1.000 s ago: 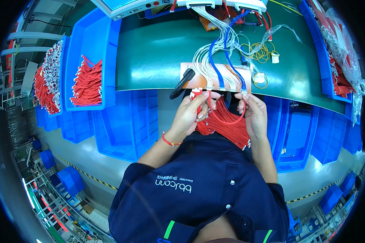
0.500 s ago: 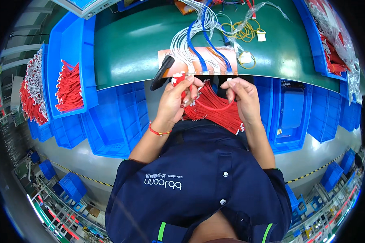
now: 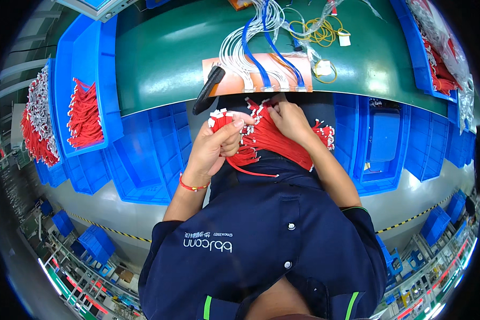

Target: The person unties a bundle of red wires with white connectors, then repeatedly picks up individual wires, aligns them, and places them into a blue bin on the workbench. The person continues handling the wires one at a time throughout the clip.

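My left hand (image 3: 217, 143) is closed round a bunch of red cables (image 3: 218, 124) whose white connectors stick up above the fingers. From this grip one red cable (image 3: 250, 172) hangs loose, its free end pointing right across my lap. A thick pile of red cables (image 3: 285, 143) with white connectors at both ends lies over my lap. At the pile's far side, just under the table edge, my right hand (image 3: 293, 121) has its fingers curled against the cables. The fingertips are partly hidden, so what they pinch does not show.
Ahead is the green table (image 3: 165, 69). A copper-coloured board (image 3: 212, 64) with white and blue wires and a black-handled tool (image 3: 210, 88) lies on its edge. Blue bins (image 3: 85, 48) stand left and right, some holding red cables. Yellow wire coils (image 3: 320, 32) lie farther back.
My right hand has let go of a cable's end and moved left and away from me, to the pile. That end now dangles from my left hand, which has shifted slightly left and nearer.
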`<act>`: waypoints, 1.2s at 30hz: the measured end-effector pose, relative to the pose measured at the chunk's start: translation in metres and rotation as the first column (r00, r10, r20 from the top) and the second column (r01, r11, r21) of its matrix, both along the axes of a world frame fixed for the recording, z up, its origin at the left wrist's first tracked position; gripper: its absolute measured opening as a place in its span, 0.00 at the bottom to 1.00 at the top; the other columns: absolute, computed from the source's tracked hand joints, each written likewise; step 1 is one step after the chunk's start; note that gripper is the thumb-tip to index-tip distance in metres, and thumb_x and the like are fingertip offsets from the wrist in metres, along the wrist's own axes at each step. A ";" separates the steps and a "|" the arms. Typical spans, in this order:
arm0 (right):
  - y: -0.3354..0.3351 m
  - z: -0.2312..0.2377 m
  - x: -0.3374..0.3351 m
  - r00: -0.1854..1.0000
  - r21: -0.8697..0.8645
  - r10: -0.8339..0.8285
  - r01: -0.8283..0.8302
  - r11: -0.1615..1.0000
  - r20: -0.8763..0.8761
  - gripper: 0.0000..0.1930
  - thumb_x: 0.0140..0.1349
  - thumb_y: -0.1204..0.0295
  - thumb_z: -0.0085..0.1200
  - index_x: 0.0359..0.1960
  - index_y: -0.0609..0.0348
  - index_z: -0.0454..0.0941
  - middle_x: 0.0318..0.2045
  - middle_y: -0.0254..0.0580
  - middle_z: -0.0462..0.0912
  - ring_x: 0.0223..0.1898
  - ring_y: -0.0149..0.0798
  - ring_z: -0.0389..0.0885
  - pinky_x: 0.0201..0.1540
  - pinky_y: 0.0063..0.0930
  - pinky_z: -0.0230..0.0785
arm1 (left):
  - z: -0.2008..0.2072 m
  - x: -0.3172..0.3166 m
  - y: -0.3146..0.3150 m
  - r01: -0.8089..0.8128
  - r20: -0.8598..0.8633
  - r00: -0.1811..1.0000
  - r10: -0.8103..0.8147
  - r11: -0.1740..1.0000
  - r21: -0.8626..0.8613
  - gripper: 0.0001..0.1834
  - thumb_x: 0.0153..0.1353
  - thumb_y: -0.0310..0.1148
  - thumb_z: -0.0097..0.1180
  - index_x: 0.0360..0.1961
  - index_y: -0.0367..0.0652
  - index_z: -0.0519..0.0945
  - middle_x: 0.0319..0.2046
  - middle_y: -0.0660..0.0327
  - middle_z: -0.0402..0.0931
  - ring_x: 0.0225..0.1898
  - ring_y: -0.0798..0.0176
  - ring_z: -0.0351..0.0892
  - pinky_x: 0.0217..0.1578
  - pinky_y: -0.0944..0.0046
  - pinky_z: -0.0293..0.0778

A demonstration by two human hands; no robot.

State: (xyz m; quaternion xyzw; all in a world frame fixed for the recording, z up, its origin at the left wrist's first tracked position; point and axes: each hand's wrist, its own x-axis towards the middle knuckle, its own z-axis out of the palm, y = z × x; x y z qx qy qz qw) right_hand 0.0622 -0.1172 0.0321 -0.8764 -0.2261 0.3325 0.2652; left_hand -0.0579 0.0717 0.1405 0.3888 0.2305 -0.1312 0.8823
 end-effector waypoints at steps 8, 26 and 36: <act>0.001 0.005 -0.031 0.995 0.460 -0.043 0.082 0.884 -0.095 0.07 0.62 0.75 0.62 0.35 0.63 0.77 0.30 0.45 0.81 0.32 0.42 0.85 0.36 0.33 0.76 | -0.003 -0.013 0.001 0.001 -0.029 1.000 0.007 0.965 0.262 0.12 0.73 0.32 0.53 0.47 0.35 0.83 0.16 0.79 0.58 0.15 0.83 0.48 0.17 0.73 0.42; -0.003 0.084 -0.030 0.861 0.720 0.057 0.384 0.578 -0.506 0.08 0.72 0.75 0.49 0.49 0.64 0.76 0.34 0.37 0.83 0.37 0.27 0.81 0.44 0.26 0.74 | -0.012 0.016 -0.037 -0.055 0.038 0.998 0.047 0.970 0.238 0.19 0.73 0.32 0.50 0.62 0.37 0.76 0.26 0.70 0.77 0.17 0.84 0.52 0.18 0.77 0.50; -0.012 0.075 -0.021 0.958 0.679 0.046 0.167 0.715 -0.284 0.10 0.68 0.74 0.50 0.48 0.64 0.76 0.30 0.40 0.78 0.30 0.28 0.73 0.38 0.26 0.69 | -0.021 0.017 -0.053 -0.163 0.189 0.978 0.092 0.899 0.406 0.12 0.69 0.29 0.58 0.52 0.39 0.79 0.40 0.66 0.84 0.19 0.84 0.57 0.18 0.78 0.52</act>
